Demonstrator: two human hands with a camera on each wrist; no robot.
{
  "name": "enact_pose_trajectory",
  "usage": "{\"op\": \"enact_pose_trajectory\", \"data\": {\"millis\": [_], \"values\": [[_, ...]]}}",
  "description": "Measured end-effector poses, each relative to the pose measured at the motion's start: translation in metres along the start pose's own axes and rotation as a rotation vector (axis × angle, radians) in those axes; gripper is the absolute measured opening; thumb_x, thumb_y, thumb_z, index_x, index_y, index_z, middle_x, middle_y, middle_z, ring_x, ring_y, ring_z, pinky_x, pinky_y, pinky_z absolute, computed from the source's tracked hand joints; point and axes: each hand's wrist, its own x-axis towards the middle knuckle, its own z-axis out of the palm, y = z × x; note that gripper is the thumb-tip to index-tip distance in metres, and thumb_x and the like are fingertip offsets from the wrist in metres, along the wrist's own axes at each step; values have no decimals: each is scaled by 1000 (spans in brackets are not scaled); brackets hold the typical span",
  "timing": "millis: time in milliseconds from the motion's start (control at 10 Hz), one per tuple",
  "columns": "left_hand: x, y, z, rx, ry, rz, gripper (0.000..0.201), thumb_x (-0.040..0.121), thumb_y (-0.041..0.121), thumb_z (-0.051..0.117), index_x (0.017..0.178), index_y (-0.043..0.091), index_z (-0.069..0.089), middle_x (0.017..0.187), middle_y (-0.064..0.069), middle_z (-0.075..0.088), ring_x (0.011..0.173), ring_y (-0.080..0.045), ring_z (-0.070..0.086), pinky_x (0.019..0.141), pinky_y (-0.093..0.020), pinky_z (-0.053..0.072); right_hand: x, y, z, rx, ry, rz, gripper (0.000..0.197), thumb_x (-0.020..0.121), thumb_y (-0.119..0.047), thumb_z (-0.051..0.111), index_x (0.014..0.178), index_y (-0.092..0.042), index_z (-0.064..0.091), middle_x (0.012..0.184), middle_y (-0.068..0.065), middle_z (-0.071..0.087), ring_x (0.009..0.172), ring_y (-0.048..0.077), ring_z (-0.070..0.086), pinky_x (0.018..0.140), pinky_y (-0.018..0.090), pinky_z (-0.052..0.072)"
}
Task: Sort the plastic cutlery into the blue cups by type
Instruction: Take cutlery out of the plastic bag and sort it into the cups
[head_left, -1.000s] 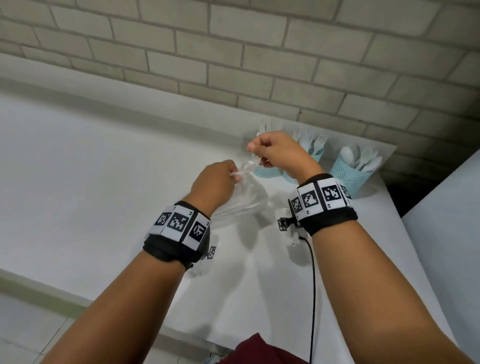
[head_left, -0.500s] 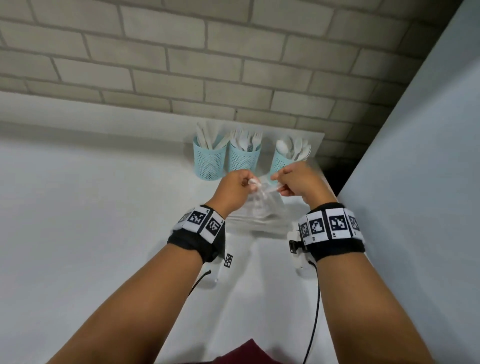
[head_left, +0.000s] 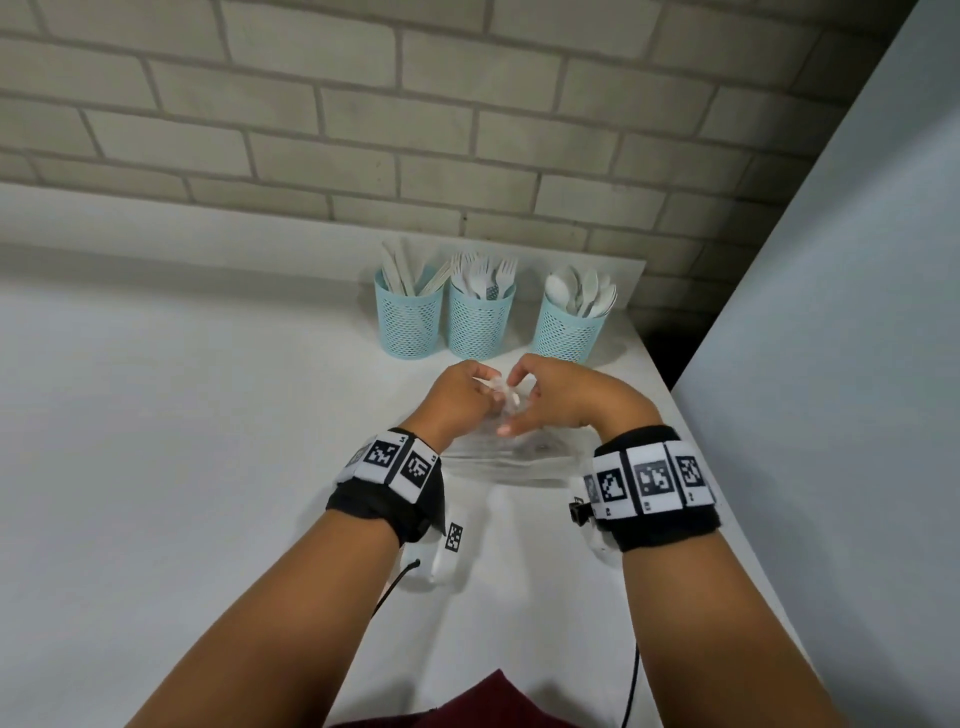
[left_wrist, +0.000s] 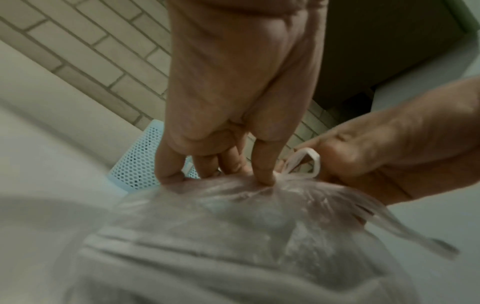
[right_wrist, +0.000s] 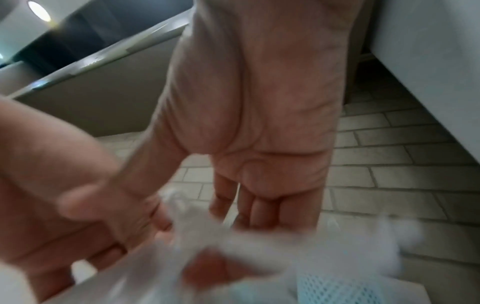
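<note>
A clear plastic bag (head_left: 511, 462) lies on the white table (head_left: 208, 441), its neck twisted into a thin white strand. Both hands meet over that neck. My left hand (head_left: 460, 397) holds the strand with curled fingers; in the left wrist view its fingertips (left_wrist: 265, 176) press down at the knot on the bag (left_wrist: 233, 236). My right hand (head_left: 553, 400) pinches the strand's small loop (left_wrist: 305, 162). The right wrist view is blurred: my right hand (right_wrist: 262, 181) hangs over the crumpled neck of the bag (right_wrist: 233, 244), facing the left hand (right_wrist: 64, 205). I cannot make out what the bag contains.
Three light-blue mesh cups stand just behind the hands: one with knives (head_left: 410, 322), one with forks (head_left: 480, 327), one with spoons (head_left: 569, 330). A brick wall (head_left: 467, 130) backs the table. A white panel (head_left: 841, 364) rises past the table's right edge (head_left: 691, 447).
Both hands have come down toward the table and drawn close together over the bag's neck. The bag, lifted before, now rests on the table. The head view has swung right.
</note>
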Motion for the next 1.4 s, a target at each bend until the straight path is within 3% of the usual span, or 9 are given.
{"op": "enact_pose_trajectory", "data": {"millis": [200,500,700,800,900,1000,1200,1300,1400], "values": [[0,0,-7,14,-18,13,30,85,4,62,114,9,56,87,-8,61,73,-8,55,63,-11,41,14,4,3,146,303,-212,24,85,-29,67,67,-14,64,57,-1,59,53,9,52,57,21,40],[5,-10,-7,398,19,95,24,86,8,59,65,18,56,67,6,55,64,-9,47,67,-20,34,9,-4,-17,694,705,-355,15,92,-18,57,95,-11,69,71,-7,67,72,-1,60,76,17,46],[7,-13,-11,245,-5,71,12,88,26,63,88,15,60,83,-2,60,79,-15,55,74,-23,39,10,30,-20,168,195,112,66,88,-19,61,145,-27,28,129,9,50,118,23,48,94,34,43],[8,-14,-10,215,10,101,25,85,26,67,66,19,52,65,5,51,67,-13,48,65,-22,37,15,33,1,66,44,106,49,75,-30,75,120,-36,55,135,7,45,126,26,38,97,31,39],[5,-12,-8,276,38,136,25,84,25,67,66,15,54,62,6,50,62,-10,45,61,-19,36,20,28,15,64,205,74,15,76,-40,73,71,-35,59,117,5,58,120,23,37,95,34,31],[3,-11,-15,330,66,164,29,86,24,65,62,16,51,62,7,49,61,-8,44,58,-18,34,23,33,14,123,290,61,24,74,-42,74,59,-33,57,100,-4,68,111,16,47,95,34,32],[1,-8,-39,350,146,165,23,91,25,59,70,14,58,80,5,59,74,-8,51,63,-18,36,16,50,8,353,395,47,17,79,-31,73,89,-18,71,97,-2,70,98,16,62,93,31,43],[-3,-1,-35,163,17,185,24,90,24,61,84,2,67,87,-4,64,79,-11,54,61,-6,40,1,39,5,445,295,-71,12,82,-16,70,94,-14,68,91,1,69,85,3,65,79,11,46],[-7,5,-21,141,-24,214,29,84,26,68,72,1,63,64,-1,51,55,-4,43,46,-7,31,42,56,16,-109,545,385,43,105,-12,13,140,6,29,136,38,38,140,37,23,116,20,12]]}}
